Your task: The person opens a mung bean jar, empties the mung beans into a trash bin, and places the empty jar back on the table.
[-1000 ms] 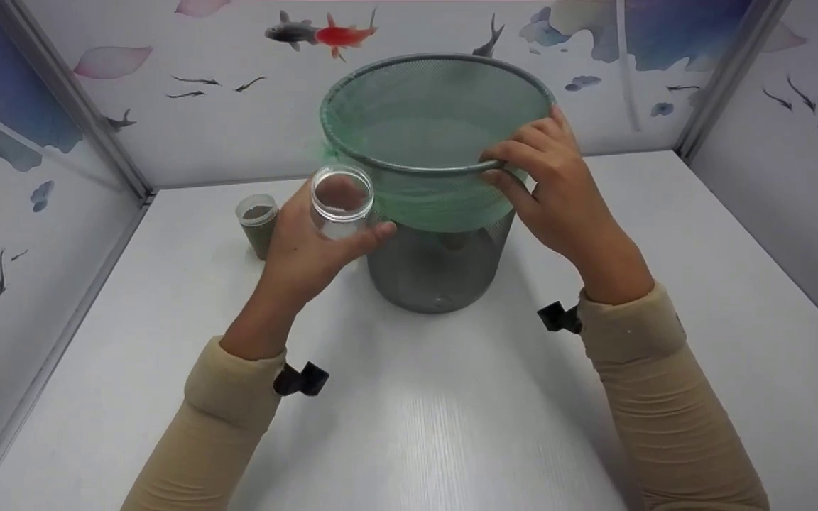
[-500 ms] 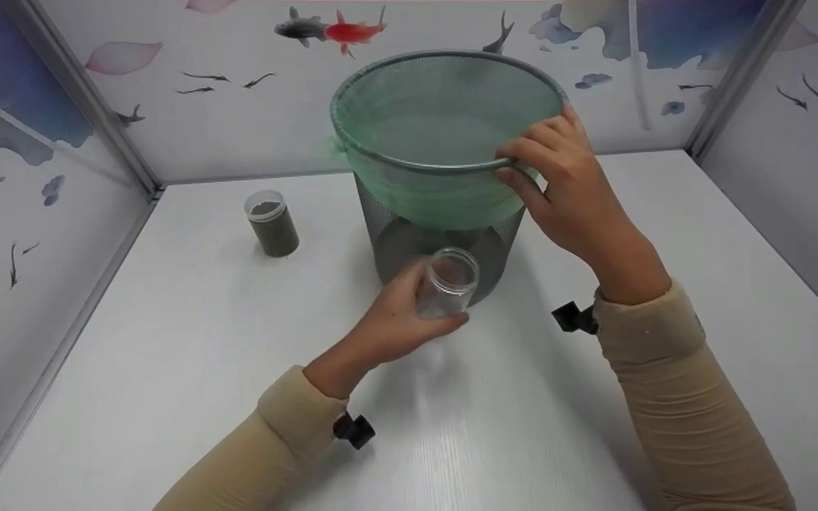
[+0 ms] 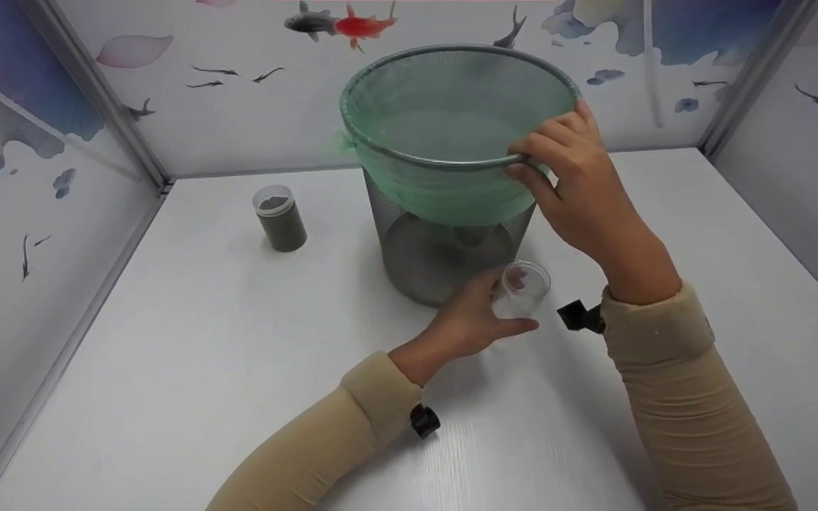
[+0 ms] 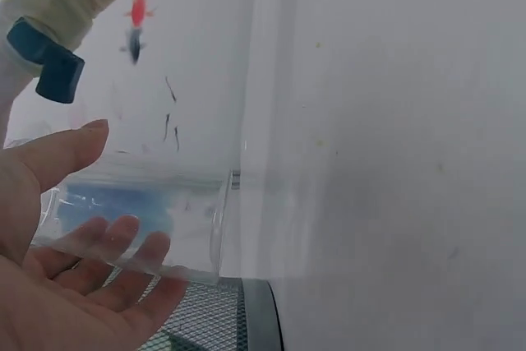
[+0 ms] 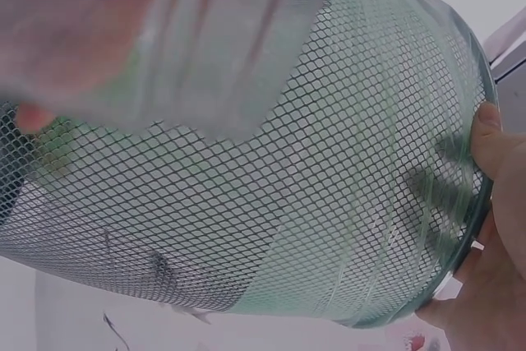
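Observation:
In the head view a dark mesh bin (image 3: 420,259) stands on the table, a green bag lining it and folded over its rim. The right hand (image 3: 579,184) pinches the rim at the near right; the right wrist view shows those fingers on the rim (image 5: 486,203). The left hand (image 3: 469,316) holds a clear jar (image 3: 522,287) just in front of the bin's lower right side, thumb on the near side. In the left wrist view the fingers curve round the clear jar (image 4: 148,219), which looks empty.
Another clear jar (image 3: 285,227), holding dark grainy contents, stands left of the bin on the white table (image 3: 189,341). Printed wall panels (image 3: 217,135) with fish border the table at the back and both sides.
The left hand has carried the clear jar from the bin's left rim down and to the right, past the bin's front. The right hand keeps its grip on the rim.

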`<state>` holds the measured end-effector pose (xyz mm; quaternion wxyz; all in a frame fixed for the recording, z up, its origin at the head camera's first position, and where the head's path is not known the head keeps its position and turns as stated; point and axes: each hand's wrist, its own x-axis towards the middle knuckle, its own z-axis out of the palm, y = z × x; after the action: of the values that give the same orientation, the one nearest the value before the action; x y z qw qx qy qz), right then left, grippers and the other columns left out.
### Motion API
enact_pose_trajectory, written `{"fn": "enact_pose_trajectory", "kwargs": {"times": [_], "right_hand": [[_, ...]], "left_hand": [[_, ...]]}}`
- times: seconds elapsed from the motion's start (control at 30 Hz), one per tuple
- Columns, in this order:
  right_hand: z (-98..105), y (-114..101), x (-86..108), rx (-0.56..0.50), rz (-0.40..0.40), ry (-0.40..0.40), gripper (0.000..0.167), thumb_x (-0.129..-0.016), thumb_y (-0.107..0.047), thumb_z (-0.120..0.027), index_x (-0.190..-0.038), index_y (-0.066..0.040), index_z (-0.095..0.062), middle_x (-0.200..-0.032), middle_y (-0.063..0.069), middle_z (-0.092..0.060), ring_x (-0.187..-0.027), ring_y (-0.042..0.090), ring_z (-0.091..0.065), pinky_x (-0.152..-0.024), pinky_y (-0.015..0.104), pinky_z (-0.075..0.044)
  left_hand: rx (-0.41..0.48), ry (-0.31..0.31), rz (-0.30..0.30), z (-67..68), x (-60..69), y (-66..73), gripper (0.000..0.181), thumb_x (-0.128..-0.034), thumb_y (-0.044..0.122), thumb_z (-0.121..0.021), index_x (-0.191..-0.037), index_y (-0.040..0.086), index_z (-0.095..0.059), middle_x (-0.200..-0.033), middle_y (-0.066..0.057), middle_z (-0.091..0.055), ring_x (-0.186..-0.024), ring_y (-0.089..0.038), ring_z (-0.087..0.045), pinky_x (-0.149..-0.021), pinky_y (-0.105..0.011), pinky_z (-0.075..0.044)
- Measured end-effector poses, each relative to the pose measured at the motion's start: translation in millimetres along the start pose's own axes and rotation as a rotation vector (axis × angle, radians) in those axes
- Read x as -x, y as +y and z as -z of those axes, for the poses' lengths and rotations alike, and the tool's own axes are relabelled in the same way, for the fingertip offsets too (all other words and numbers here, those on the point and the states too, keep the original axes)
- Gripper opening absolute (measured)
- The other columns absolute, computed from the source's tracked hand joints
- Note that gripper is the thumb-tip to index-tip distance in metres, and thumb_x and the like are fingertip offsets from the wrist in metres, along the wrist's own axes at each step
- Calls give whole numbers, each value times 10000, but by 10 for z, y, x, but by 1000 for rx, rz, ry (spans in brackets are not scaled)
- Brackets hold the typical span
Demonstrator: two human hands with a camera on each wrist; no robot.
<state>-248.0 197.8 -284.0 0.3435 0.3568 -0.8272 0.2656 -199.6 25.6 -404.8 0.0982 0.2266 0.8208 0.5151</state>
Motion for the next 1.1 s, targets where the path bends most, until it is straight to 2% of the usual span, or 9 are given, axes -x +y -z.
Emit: {"fn": "enact_pose_trajectory", "kwargs": {"times": [0.17, 0.4, 0.6, 0.8, 0.97, 1.1], "right_hand": [[-3, -14, 2, -7, -9, -5, 138, -1043, -129, -691, -1094, -15, -750, -999, 140, -694, -1065, 356, -578, -1294, 592, -97], [-4, -14, 3, -3, -18, 1, 150, -1044, -138, -691, -1102, -12, -748, -998, 136, -690, -1077, 352, -573, -1298, 581, -90], [17, -4, 5, 2, -28, -5, 177, -1050, -167, -687, -1111, -13, -750, -1018, 148, -692, -1091, 357, -568, -1298, 585, -77], [34, -3, -6, -5, -26, -15, 169, -1049, -162, -690, -1110, -16, -751, -1037, 150, -696, -1108, 355, -566, -1300, 577, -68], [22, 3, -8, -8, -24, -5, 154, -1040, -138, -697, -1103, -9, -751, -1032, 155, -697, -1110, 363, -570, -1300, 575, -67], [17, -8, -11, -13, -25, -8, 180, -1053, -167, -686, -1113, -12, -752, -1034, 154, -698, -1114, 363, -570, -1297, 588, -70]], "left_hand": [[-23, 5, -15, -198, -130, -32, 732, -930, 183, -857, -1546, 149, -463, -1469, 12, -591, -1375, -77, -522, -1137, -272, -422], [-64, 38, -30, -404, -359, -55, 661, -931, 173, -855, -1464, 136, -465, -1326, 16, -617, -1288, -76, -571, -1093, -209, -430], [-134, 71, -45, -550, -566, 2, 661, -930, 115, -845, -1462, 109, -454, -1358, -25, -633, -1290, -79, -588, -1086, -184, -435], [-132, 96, -6, -618, -770, 60, 657, -945, 200, -843, -1472, 147, -454, -1420, -48, -642, -1322, -135, -600, -1071, -217, -467], [-127, 94, -30, -631, -900, 75, 696, -971, 192, -811, -1524, 110, -396, -1456, -118, -611, -1343, -199, -591, -1061, -234, -474], [-122, 113, -43, -637, -973, 63, 699, -966, 169, -813, -1515, 87, -389, -1443, -119, -599, -1355, -200, -574, -1060, -230, -468]]}}
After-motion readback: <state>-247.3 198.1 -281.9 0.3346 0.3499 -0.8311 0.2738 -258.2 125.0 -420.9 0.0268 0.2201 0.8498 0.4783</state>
